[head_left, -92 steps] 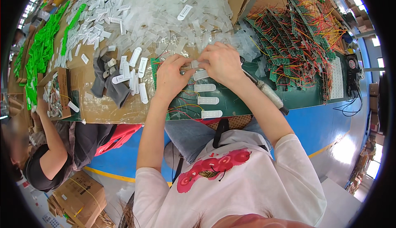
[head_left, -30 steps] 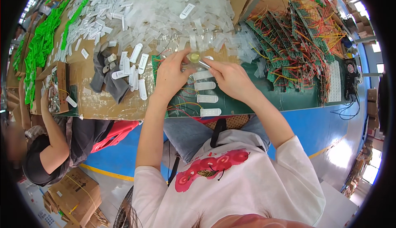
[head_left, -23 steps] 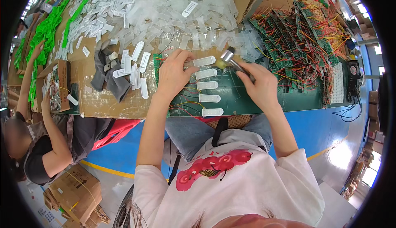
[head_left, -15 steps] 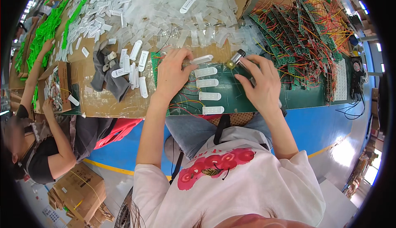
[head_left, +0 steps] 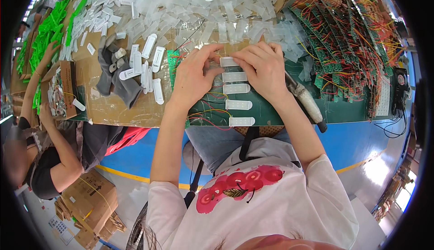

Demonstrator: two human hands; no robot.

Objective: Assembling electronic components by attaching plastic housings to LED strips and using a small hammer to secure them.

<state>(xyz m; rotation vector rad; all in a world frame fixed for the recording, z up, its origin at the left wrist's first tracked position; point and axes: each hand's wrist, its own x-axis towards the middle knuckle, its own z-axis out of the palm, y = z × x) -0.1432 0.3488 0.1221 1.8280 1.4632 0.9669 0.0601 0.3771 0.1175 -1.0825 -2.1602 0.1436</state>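
Observation:
My left hand [head_left: 195, 76] and my right hand [head_left: 264, 71] meet over the farthest white oblong cover [head_left: 228, 62] of a column on the green mat. The right thumb and fingers press on its right end, while the left fingers close at its left end. Nearer me lie more pale covers, one [head_left: 234, 77] just below, then another [head_left: 236, 89], then a dotted one [head_left: 238, 105], then one at the table edge [head_left: 242, 122]. Thin red and yellow wires run left from them. A tool with a white-wrapped handle [head_left: 309, 104] slants behind my right wrist; whether my palm holds it is hidden.
Green circuit boards [head_left: 172, 67] lie left of my left hand. Grey gloves [head_left: 120, 76] and loose white covers [head_left: 158, 59] are farther left. Clear plastic strips [head_left: 181, 10] heap at the back; wired boards [head_left: 339, 46] stack right. At left, another person's arm [head_left: 61, 141] reaches a box [head_left: 68, 87].
My right hand has moved left onto the farthest cover, which now lies straighter. The shiny tool end that showed at its fingers is out of sight; the wrapped handle now shows beside my wrist.

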